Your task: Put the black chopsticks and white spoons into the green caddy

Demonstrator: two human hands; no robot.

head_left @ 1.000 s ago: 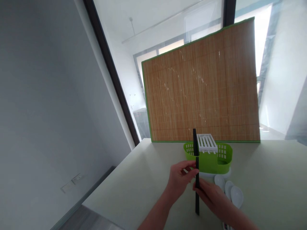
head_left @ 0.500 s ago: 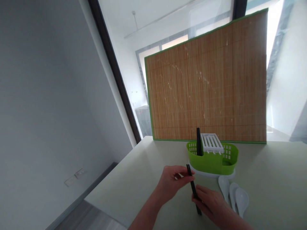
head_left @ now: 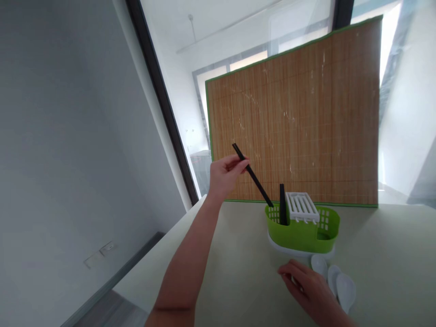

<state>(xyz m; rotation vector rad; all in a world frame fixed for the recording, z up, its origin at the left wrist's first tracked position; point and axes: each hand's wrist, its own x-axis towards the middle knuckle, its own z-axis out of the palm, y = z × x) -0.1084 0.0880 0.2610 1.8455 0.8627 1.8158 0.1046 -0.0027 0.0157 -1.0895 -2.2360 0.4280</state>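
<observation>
My left hand (head_left: 227, 175) is raised above the table's far left part, closed round the upper part of a pair of black chopsticks (head_left: 257, 182). The chopsticks slant down to the right, their lower ends at the left rim of a green cutlery holder (head_left: 299, 234). Upright in the holder's left compartment stand other black chopsticks (head_left: 282, 204). My right hand (head_left: 308, 288) rests low over the table in front of the holder, fingers loosely curved with nothing visible in them. Beside it lie three white spoons (head_left: 346, 290), their handles partly hidden by that hand.
A white slatted rack (head_left: 302, 206) with small hooks sits on the holder's middle. Behind it a bamboo mat (head_left: 296, 122) with green edging stands upright against the glass. The white table (head_left: 238, 254) ends at a left edge beside a grey wall.
My left hand has lifted the chopsticks up and away, bringing their lower ends to the holder's rim. My right hand has let go of them and stays near the spoons.
</observation>
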